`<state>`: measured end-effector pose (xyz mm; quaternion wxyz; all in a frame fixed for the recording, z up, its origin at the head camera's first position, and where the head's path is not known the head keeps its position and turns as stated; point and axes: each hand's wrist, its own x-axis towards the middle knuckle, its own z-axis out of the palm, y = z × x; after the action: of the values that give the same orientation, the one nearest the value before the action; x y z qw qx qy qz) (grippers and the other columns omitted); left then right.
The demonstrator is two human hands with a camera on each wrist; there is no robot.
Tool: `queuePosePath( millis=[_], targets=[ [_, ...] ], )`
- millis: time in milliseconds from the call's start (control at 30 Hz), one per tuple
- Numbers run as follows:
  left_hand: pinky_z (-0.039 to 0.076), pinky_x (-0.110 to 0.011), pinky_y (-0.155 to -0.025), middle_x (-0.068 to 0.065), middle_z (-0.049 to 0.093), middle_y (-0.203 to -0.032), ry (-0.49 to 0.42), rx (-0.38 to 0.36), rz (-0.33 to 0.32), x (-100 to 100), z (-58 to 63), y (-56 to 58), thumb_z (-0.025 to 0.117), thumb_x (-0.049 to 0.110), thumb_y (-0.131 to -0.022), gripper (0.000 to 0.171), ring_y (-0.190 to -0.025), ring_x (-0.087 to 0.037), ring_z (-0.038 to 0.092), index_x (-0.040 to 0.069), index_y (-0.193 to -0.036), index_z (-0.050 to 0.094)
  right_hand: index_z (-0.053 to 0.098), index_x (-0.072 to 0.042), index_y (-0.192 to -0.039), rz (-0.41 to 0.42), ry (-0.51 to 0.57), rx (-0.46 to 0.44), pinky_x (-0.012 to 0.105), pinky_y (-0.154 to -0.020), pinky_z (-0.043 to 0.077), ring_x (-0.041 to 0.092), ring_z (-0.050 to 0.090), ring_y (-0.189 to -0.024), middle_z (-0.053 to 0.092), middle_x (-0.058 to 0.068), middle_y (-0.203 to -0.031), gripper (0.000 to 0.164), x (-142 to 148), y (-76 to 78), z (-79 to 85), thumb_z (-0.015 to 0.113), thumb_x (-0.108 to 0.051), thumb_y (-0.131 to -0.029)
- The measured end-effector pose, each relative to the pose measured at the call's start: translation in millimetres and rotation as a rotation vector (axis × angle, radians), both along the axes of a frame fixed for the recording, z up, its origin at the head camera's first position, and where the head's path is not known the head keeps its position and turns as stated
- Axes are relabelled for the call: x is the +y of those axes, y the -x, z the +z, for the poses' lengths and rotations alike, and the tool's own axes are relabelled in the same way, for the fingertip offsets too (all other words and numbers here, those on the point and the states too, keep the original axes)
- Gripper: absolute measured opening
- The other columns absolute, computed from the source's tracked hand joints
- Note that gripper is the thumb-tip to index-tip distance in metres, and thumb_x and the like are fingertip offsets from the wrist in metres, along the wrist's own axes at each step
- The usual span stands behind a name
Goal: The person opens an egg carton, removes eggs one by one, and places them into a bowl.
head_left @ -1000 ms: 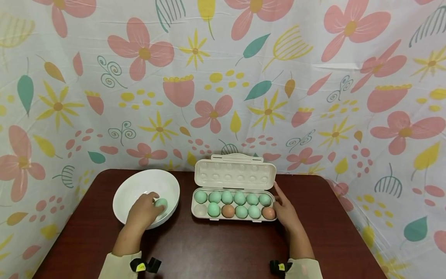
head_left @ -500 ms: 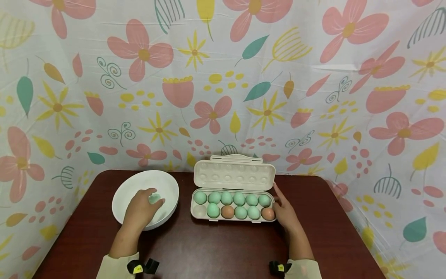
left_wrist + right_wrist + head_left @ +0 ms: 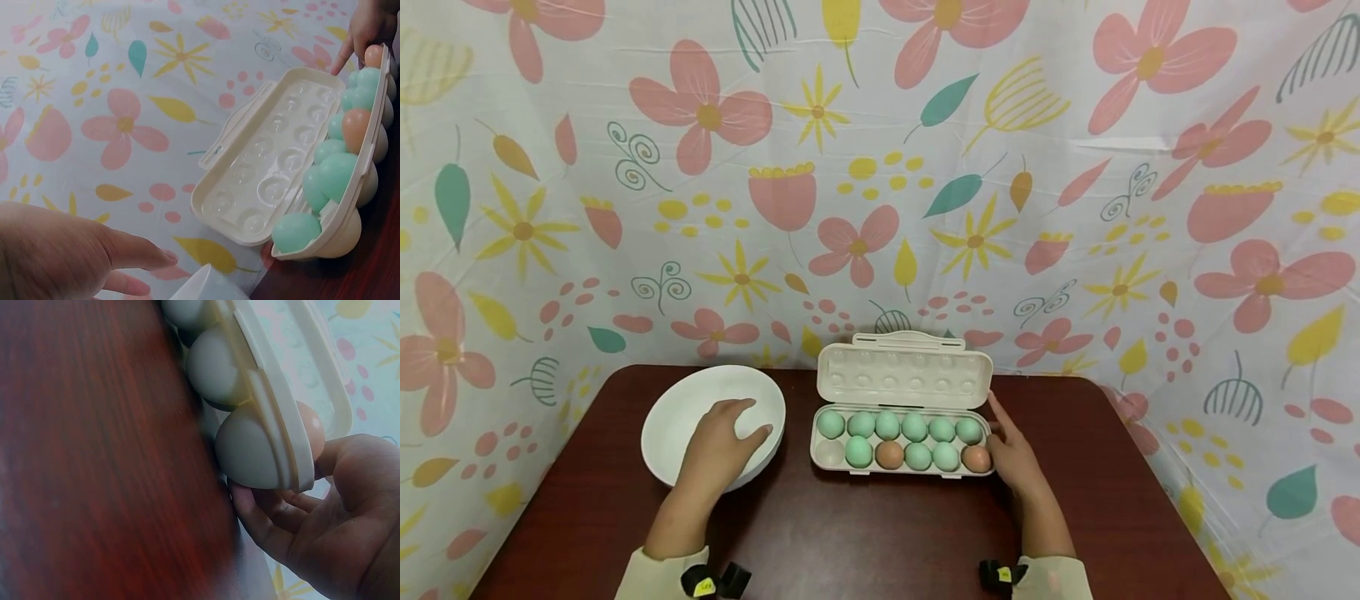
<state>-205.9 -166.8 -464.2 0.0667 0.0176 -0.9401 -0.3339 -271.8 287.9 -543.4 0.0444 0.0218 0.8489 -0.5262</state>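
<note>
Beige carton (image 3: 906,372), right fingers (image 3: 261,529) gripping, left (image 3: 734,407) parted

Bowl (image 3: 670,425): inside partly covered by left hand (image 3: 717,446); mostly cut off in left wrist view.
Egg carton (image 3: 906,404): one end cut off in right wrist view.
Right hand (image 3: 1018,460): some fingertips hidden there.
Wrist tag (image 3: 704,587): lettering too small to be read.

Left sleeve (image 3: 655,577) and right sleeve (image 3: 1054,578) are plain cream. The left wrist unit (image 3: 692,575) is black with a yellow label (image 3: 704,587); the right wrist unit (image 3: 989,576), also black, is likewise labelled.
</note>
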Motion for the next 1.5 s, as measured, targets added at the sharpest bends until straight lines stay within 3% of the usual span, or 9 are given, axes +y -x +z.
queuePosePath(
  millis=[300,500,600,767,833,1000,1300,1500],
  targets=[
    [0.045,-0.056,-0.108,-0.024,0.056,-0.139,-0.034,0.09,-0.072,25.4,-4.1,0.8,0.076,0.023,-0.09,0.053,-0.131,-0.043,0.054,0.001,-0.135,0.061,0.015,-0.048,-0.158,0.003,-0.003,-0.011,0.028,-0.067,0.045,0.018,0.055,-0.077,0.049,0.025,-0.145,0.073,3.4,-1.4,0.2,0.04,-0.008,-0.103],
    [0.046,-0.055,-0.106,-0.021,0.056,-0.14,-0.017,0.08,-0.108,47.8,-9.1,-1.4,0.077,0.025,-0.089,0.052,-0.131,-0.039,0.054,0.004,-0.135,0.063,0.018,-0.05,-0.157,-0.005,-0.019,0.0,0.028,-0.07,0.045,0.019,0.056,-0.083,0.052,0.023,-0.143,0.073,1.7,-1.3,1.1,0.04,-0.007,-0.103],
    [0.048,-0.054,-0.105,-0.019,0.058,-0.138,0.009,0.089,-0.117,57.9,-9.5,-2.6,0.078,0.026,-0.088,0.051,-0.13,-0.039,0.055,0.005,-0.133,0.065,0.018,-0.05,-0.157,-0.006,-0.013,-0.009,0.028,-0.068,0.046,0.019,0.055,-0.077,0.052,0.023,-0.143,0.072,1.0,-1.7,1.8,0.04,-0.008,-0.103],
    [0.048,-0.053,-0.104,-0.02,0.061,-0.132,0.04,0.169,-0.085,67.5,-4.9,-4.5,0.079,0.023,-0.087,0.046,-0.127,-0.04,0.055,0.004,-0.127,0.068,0.017,-0.049,-0.158,0.007,0.012,-0.025,0.028,-0.065,0.045,0.016,0.053,-0.07,0.05,0.023,-0.145,0.071,0.2,-2.4,3.8,0.039,-0.008,-0.104],
    [0.048,-0.053,-0.104,-0.018,0.062,-0.13,0.03,0.185,-0.083,70.2,-3.6,-4.2,0.079,0.022,-0.087,0.045,-0.127,-0.039,0.056,0.004,-0.126,0.068,0.016,-0.044,-0.16,0.018,0.025,-0.044,0.028,-0.064,0.045,0.017,0.052,-0.067,0.048,0.025,-0.146,0.071,-2.1,-5.3,12.6,0.039,-0.007,-0.104],
    [0.05,-0.05,-0.102,-0.014,0.062,-0.13,0.012,0.147,-0.126,80.7,-5.4,-3.5,0.078,0.022,-0.088,0.044,-0.127,-0.035,0.056,0.006,-0.129,0.068,0.016,-0.033,-0.162,0.026,0.041,-0.07,0.029,-0.063,0.046,0.018,0.051,-0.064,0.048,0.028,-0.145,0.071,-10.2,-14.9,37.0,0.039,-0.003,-0.102],
    [0.051,-0.049,-0.099,-0.009,0.064,-0.129,-0.059,0.101,-0.2,94.6,-11.7,0.9,0.076,0.022,-0.088,0.041,-0.123,-0.031,0.06,0.01,-0.127,0.069,0.015,-0.047,-0.159,0.015,0.013,-0.045,0.028,-0.062,0.045,0.014,0.049,-0.063,0.048,0.024,-0.148,0.071,0.8,-0.9,5.4,0.039,-0.008,-0.104],
    [0.054,-0.046,-0.093,-0.007,0.065,-0.126,-0.033,0.104,-0.235,104.4,-19.9,4.8,0.078,0.021,-0.087,0.041,-0.115,-0.028,0.065,0.008,-0.125,0.07,0.017,-0.05,-0.158,0.01,0.001,-0.015,0.027,-0.064,0.045,0.015,0.051,-0.068,0.05,0.022,-0.146,0.073,0.9,-0.3,1.5,0.04,-0.007,-0.103]
  ],
)
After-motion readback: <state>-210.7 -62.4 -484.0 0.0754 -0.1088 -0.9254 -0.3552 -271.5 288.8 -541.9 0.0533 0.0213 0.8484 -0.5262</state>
